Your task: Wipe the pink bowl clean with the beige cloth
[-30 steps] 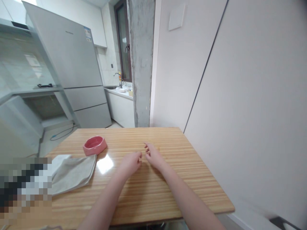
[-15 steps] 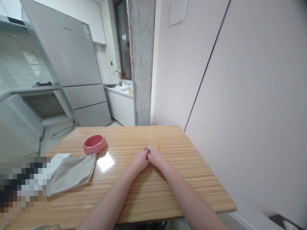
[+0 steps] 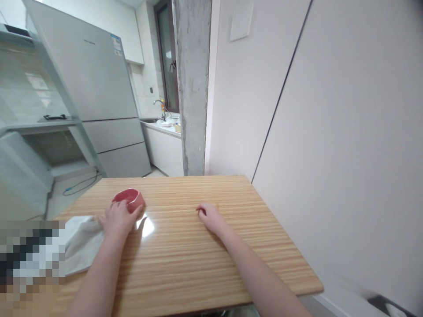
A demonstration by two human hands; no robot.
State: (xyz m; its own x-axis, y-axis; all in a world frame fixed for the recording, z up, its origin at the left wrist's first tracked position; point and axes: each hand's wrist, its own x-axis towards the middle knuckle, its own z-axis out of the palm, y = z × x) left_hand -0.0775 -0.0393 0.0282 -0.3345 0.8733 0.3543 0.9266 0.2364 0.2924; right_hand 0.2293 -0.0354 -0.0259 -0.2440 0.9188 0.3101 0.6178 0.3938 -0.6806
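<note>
My left hand (image 3: 119, 218) is at the near side of a pink-red bowl (image 3: 137, 201) with angular sides. Its fingers are spread, with the thumb apart on the right, and they overlap the bowl's front rim. Whether they press on the bowl I cannot tell. Below that wrist, partly covered by it, lies a folded beige cloth (image 3: 82, 248). My right hand (image 3: 210, 216) rests on the wooden table (image 3: 185, 273), its fingers loosely curled inward with nothing visible in them.
A grey fridge (image 3: 89, 79) stands behind the table at the left. Further back are a sink counter (image 3: 165, 147) with a faucet (image 3: 160, 105) and a bare concrete pillar (image 3: 193, 88). A white wall (image 3: 337, 132) runs along the right. The lower-left corner is pixelated.
My hands, clasped together before, have come apart. The left one has moved left to the bowl, while the right one has stayed in place. The view has shifted slightly.
</note>
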